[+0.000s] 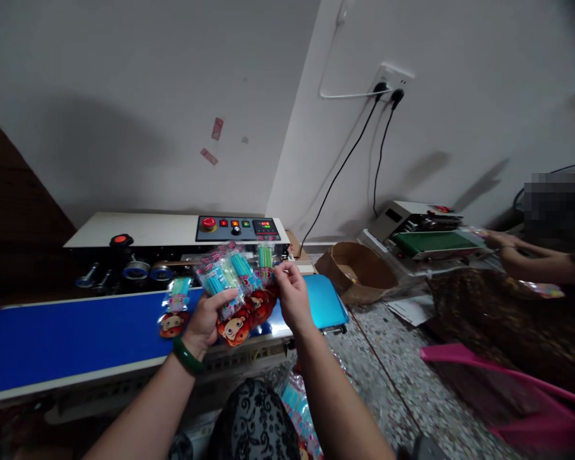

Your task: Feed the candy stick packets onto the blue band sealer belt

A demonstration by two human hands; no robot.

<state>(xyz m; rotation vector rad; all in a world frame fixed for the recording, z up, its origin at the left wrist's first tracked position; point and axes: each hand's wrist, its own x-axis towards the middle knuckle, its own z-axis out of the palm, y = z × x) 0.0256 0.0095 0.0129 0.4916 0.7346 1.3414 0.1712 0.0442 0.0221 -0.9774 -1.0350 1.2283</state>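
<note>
My left hand is closed on a fanned bundle of clear packets, which hold blue and pale green sticks and have red-haired cartoon figures at the bottom. With fingers pinched, my right hand grips the edge of a single packet of green sticks, held upright at the right of the bundle. Both hands are above the belt of a band sealing machine. Left of the bundle, another such packet lies on the blue belt.
The control panel has a red knob and lit display. Right of the machine are a cardboard box and a second sealer, where another person's arm reaches in. More packets lie below. A pink stool stands at right.
</note>
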